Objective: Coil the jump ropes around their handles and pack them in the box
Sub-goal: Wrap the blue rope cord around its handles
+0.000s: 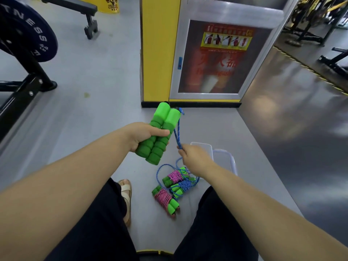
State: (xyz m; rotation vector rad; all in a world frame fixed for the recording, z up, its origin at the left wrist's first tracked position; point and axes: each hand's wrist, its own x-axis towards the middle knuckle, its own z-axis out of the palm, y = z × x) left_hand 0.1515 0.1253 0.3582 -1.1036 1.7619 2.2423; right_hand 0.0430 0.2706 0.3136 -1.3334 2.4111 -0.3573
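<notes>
Gripping two green handles [165, 118], left hand [144, 136] hovers over floor [105, 113]; right hand [195, 159] pinches blue rope [177, 133].

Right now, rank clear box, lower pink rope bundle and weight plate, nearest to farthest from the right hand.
1. clear box, just right of the right hand.
2. lower pink rope bundle, floor, below left.
3. weight plate, far upper left.

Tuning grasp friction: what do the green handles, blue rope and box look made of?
Green handles: likely soft foam, matte, with a ribbed lower part and a smooth upper part.
Blue rope: braided cord, fibre unclear; a flecked weave is visible.
Box: clear plastic, glossy, seemingly rigid; the floor shows through.
</notes>
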